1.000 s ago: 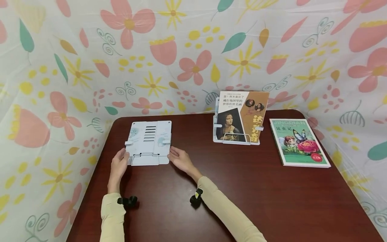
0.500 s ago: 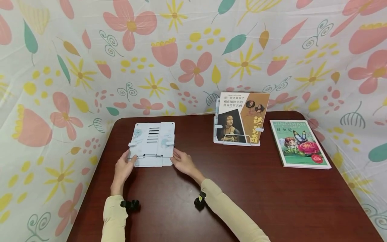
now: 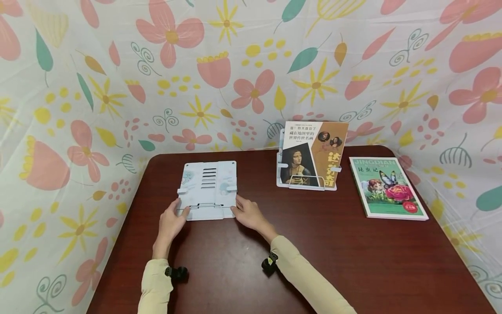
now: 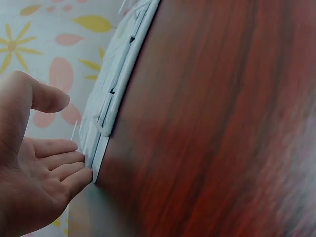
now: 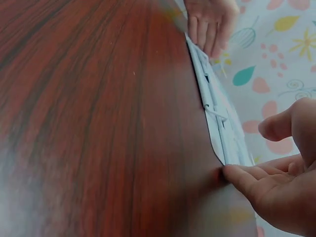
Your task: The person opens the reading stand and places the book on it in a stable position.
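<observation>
At the left, a floral cloth hangs down beside the desk and runs along its far edge. The left hand, below a cream sleeve with a small black wrist camera, is at the near left corner of a white folding book stand. Its fingers lie nearly straight and close together, tips touching the stand's left side, with the thumb apart from them.

The book stand is folded down at the desk's far left part, short of the far edge, dark slots down its middle and a clip at either side. I cannot tell whether its near edge rests fully on the wood. The right hand is at its near right corner, the extended fingertips touching the edge and the thumb held apart from them.

Further right, near the desk's far edge, a second white book stand holds a white-and-ochre paperback leaning back, a painted portrait on its cover. Near the far right corner, a green book with a butterfly and a pink-red flower on its cover lies flat, slightly askew.
</observation>
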### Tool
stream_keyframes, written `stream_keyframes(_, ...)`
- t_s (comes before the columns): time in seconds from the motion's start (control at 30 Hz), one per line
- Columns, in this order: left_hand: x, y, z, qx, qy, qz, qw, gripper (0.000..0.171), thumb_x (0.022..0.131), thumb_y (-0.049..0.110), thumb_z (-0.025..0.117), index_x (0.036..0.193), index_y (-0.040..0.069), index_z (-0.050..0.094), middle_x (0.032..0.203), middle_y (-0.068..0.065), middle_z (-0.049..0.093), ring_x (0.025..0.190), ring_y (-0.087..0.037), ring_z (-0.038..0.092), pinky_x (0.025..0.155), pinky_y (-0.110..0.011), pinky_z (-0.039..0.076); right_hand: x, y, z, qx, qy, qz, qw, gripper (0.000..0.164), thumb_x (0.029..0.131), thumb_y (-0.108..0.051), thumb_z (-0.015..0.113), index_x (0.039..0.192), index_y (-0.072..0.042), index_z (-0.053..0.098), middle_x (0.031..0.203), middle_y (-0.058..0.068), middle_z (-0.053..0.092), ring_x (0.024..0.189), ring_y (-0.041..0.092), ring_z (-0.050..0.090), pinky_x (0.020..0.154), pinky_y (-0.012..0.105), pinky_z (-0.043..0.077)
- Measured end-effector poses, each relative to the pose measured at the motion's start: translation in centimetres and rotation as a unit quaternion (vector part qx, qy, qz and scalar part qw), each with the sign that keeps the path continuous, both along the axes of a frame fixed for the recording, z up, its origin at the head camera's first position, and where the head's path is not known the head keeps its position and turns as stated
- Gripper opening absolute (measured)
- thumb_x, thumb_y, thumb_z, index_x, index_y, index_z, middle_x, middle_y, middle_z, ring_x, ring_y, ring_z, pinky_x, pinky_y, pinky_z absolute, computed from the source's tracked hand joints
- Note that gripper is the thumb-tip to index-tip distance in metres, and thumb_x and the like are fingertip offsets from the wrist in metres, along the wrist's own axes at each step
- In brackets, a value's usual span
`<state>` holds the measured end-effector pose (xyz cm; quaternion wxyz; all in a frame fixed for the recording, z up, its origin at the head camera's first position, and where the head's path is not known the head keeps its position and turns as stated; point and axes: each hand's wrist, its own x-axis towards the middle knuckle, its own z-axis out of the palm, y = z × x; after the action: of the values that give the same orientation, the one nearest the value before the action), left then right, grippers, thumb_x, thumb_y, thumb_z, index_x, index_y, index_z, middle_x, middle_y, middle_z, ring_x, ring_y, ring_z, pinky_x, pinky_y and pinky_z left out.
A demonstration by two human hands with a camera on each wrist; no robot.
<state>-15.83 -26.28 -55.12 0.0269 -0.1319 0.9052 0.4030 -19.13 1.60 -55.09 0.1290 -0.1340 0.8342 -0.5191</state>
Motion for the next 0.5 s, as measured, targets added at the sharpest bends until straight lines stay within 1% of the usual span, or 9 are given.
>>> stream_keyframes(0.23,0.3,1.8,-0.3,-0.012,0.022,-0.024,0.9994,0.066,0.1,0.035,0.06,0.153,0.002,0.041,0.156,-0.022,0.044,0.145,-0.041,0.04,0.118,-0.056,0.034,0.3,2.0,0.2,0.027,0.017,-0.007,0.999,0.057,0.1,-0.017,0.058,0.149,0.009,0.042,0.143,0.028,0.053,0.13,0.034,0.058,0.107,0.043,0.048)
stream_keyframes(0.4,0.5,3.8,-0.6,-0.031,0.043,-0.038,0.9979,0.066,0.097,0.033,0.063,0.15,-0.002,0.044,0.152,-0.024,0.047,0.142,-0.043,0.044,0.116,-0.056,0.037,0.4,3.9,0.7,0.06,0.015,0.0,0.998,0.058,0.1,-0.019,0.059,0.149,0.008,0.043,0.142,0.028,0.054,0.128,0.035,0.06,0.106,0.045,0.049)
stream_keyframes(0.5,0.6,5.0,-0.5,-0.036,0.057,-0.044,0.9968,0.066,0.095,0.031,0.065,0.148,-0.004,0.046,0.15,-0.026,0.049,0.139,-0.044,0.047,0.114,-0.056,0.039,0.3,5.1,1.1,0.07,0.013,-0.001,0.997,0.058,0.101,-0.019,0.059,0.149,0.009,0.042,0.144,0.028,0.053,0.129,0.035,0.059,0.106,0.046,0.049)
